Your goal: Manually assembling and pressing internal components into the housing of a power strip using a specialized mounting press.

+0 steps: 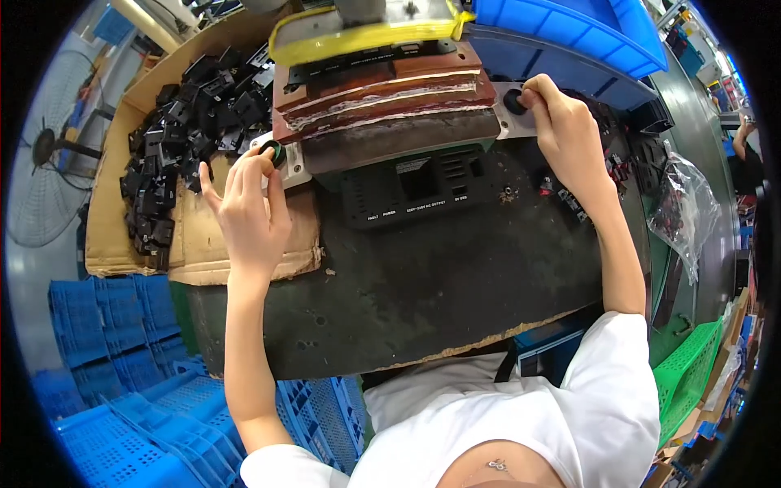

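Observation:
My left hand (250, 207) has its index finger and thumb at a round button (273, 153) with a green edge, on a metal plate beside the machine; its little finger sticks out. On the other side, my right hand (565, 130) is curled, fingertips on a black round button (514, 102). Between them stands a stack of reddish-brown blocks (382, 102). A black plastic panel (329, 68) lies on top of it, under a yellow-taped metal head (366, 32). In front of the stack, a second black plastic panel (419, 191) with slots and openings rests on the table.
Small black parts (199, 114) fill a cardboard box (106, 236) at the left. Blue bins (561, 61) stand at the back right. A clear plastic bag (685, 207) hangs by the dark table's (439, 301) right side. Blue crates (154, 431) and a green basket (687, 374) stand below.

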### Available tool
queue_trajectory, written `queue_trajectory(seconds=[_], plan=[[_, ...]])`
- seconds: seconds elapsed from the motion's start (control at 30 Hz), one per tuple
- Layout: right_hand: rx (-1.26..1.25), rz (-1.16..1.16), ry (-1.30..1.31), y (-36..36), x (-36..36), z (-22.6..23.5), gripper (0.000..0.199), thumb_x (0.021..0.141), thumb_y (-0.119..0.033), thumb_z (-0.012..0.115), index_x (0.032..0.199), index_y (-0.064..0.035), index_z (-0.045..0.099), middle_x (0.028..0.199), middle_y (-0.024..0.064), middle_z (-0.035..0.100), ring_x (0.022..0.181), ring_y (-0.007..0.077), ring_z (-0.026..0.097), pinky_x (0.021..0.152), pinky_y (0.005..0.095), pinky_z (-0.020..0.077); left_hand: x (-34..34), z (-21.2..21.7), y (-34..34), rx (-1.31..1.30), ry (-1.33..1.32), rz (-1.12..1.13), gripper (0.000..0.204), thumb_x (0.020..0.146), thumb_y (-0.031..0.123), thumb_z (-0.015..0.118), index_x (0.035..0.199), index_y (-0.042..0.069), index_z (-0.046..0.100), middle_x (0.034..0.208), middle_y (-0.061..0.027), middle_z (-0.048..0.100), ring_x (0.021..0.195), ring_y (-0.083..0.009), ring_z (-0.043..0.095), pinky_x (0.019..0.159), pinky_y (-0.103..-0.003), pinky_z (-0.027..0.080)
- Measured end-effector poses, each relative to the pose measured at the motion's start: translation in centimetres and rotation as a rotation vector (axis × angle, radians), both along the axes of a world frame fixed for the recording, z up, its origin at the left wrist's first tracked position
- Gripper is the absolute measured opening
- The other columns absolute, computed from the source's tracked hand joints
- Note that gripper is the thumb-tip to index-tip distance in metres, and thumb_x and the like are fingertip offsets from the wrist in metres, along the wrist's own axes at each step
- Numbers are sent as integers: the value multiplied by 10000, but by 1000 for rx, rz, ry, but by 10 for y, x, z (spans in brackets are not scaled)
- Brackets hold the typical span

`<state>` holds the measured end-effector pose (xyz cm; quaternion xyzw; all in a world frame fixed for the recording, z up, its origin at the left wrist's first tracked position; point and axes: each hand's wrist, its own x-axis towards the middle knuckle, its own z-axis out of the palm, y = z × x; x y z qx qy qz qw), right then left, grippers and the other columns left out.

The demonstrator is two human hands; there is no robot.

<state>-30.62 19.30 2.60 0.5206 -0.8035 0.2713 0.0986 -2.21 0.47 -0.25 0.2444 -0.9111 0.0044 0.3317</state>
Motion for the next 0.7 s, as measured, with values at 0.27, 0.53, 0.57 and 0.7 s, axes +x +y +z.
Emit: queue_trajectory(seconds=[0.27, 0.53, 0.57, 0.7], plan=[[-31, 23, 27, -1, -1, 2, 122, 890, -128, 508, 867, -9, 502, 730, 140, 621, 642, 317, 580, 567, 340, 444, 5, -10, 1, 18, -19, 12, 205, 830, 58, 523, 1033, 51, 497, 1057, -88, 581, 1070, -243, 527, 1053, -488, 156], [-127, 192, 82, -22, -28, 21, 199, 837, -175, 636, 787, 8, 578, 596, 52, 555, 514, 72, 464, 486, 219, 372, 0, -5, 12, 278, 353, -272, 719, 791, -18, 570, 1376, 45, 157, 1308, -184, 370, 1134, -290, 453, 979, -410, 323], [-127, 198, 80, -33, -22, 25, 199, 837, -175, 636, 787, 8, 578, 596, 52, 555, 514, 72, 464, 486, 219, 372, 1, -5, 14, 260, 354, -281, 735, 792, -20, 567, 1382, 48, 134, 1301, -200, 371, 1124, -289, 461, 974, -415, 325], [-206, 546, 2, -78, 12, 62, 353, 851, -270, 592, 1005, 47, 598, 889, 196, 627, 865, 332, 604, 787, 350, 481, 0, -9, 15, 278, 382, -307, 752, 806, -40, 545, 1392, 74, 87, 1288, -198, 383, 1103, -287, 481, 982, -434, 306]])
